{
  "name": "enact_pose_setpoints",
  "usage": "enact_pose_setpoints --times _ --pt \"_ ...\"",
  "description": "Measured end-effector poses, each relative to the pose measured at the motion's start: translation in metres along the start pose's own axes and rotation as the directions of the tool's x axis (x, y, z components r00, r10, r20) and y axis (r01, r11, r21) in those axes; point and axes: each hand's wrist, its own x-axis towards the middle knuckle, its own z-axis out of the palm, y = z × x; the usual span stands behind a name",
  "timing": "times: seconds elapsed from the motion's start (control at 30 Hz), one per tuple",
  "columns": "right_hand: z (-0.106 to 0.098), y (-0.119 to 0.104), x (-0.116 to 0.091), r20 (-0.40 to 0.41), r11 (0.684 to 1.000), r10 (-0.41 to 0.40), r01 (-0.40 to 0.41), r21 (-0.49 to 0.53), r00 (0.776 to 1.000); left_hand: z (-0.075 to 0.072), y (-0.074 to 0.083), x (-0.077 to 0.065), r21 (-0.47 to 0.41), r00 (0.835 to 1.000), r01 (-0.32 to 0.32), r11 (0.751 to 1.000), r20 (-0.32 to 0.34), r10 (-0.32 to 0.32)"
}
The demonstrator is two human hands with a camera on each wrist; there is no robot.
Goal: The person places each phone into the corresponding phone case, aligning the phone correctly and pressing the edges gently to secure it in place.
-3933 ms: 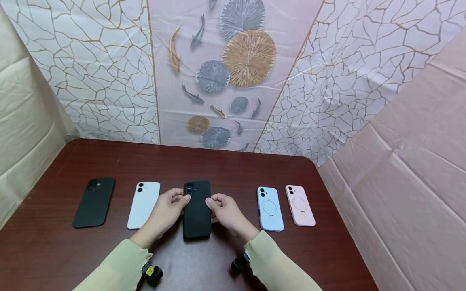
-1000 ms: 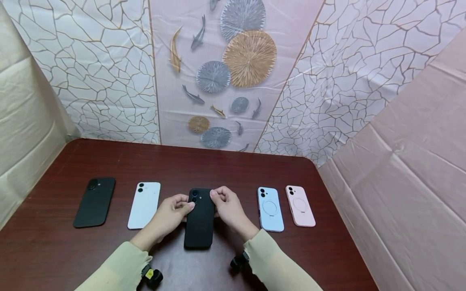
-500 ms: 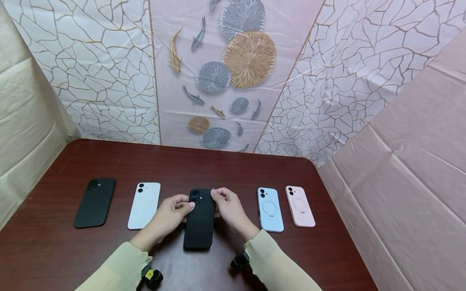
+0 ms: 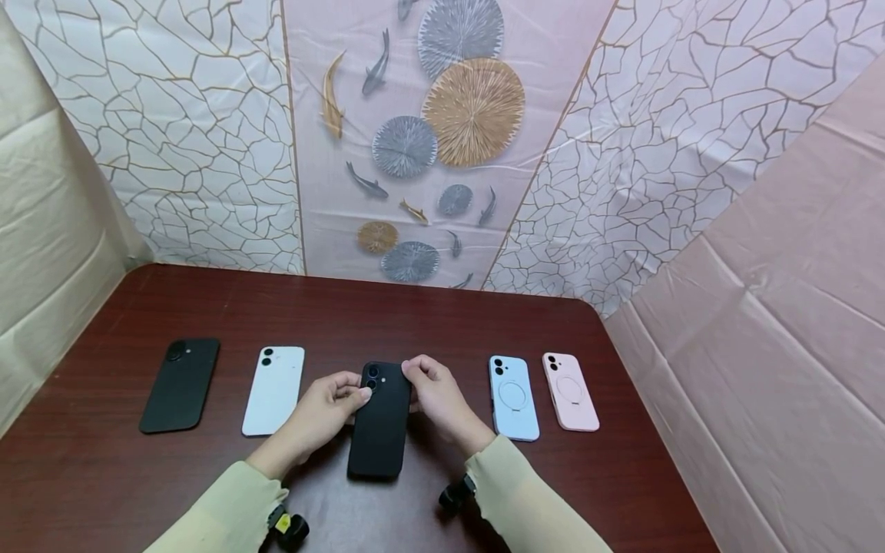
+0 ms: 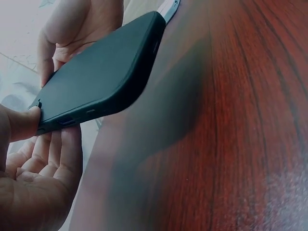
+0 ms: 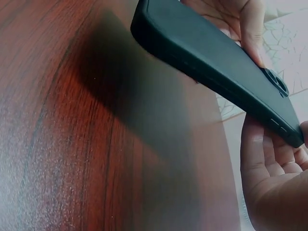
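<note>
Both hands hold a smartphone in a black case (image 4: 379, 434) above the table, its back with the camera lenses facing up. My left hand (image 4: 323, 411) pinches its left edge near the lenses, thumb on top and fingers underneath. At the upper right corner, my right hand (image 4: 442, 395) grips it in the same way. In the left wrist view the phone (image 5: 103, 67) tilts over the table, and its shadow falls on the wood. The right wrist view shows the side buttons along the phone's edge (image 6: 211, 77) beside the right hand (image 6: 272, 173). Its screen side is hidden.
On the left lie another black phone (image 4: 181, 388) and a white phone (image 4: 273, 390). A light blue phone (image 4: 514, 415) and a pink phone (image 4: 570, 403), each with a ring on its back, lie to the right. The dark red wooden table (image 4: 442, 315) meets patterned cloth behind.
Compared with the oldest frame, the held phone is nearer the person and its top leans right. My right hand has moved up to its corner. Recently it shifted only slightly nearer.
</note>
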Motion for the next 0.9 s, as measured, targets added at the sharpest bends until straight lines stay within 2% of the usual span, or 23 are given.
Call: enact_pose_setpoints --times 0.33,0.67,0.9 --pt "0.004 0.002 0.001 -0.012 0.999 0.025 -0.024 0.025 1.000 -0.002 0.000 0.000 -0.003 0.999 -0.028 1.000 -0.018 0.028" --pt "0.008 0.008 -0.003 0.097 0.998 0.056 -0.055 -0.006 0.994 -0.006 0.005 0.000 -0.020 0.992 -0.046 0.999 -0.120 0.043" --pt "0.010 0.013 -0.001 0.063 0.998 0.034 -0.032 -0.045 0.997 -0.006 0.003 0.000 -0.054 0.993 -0.025 0.998 -0.118 0.018"
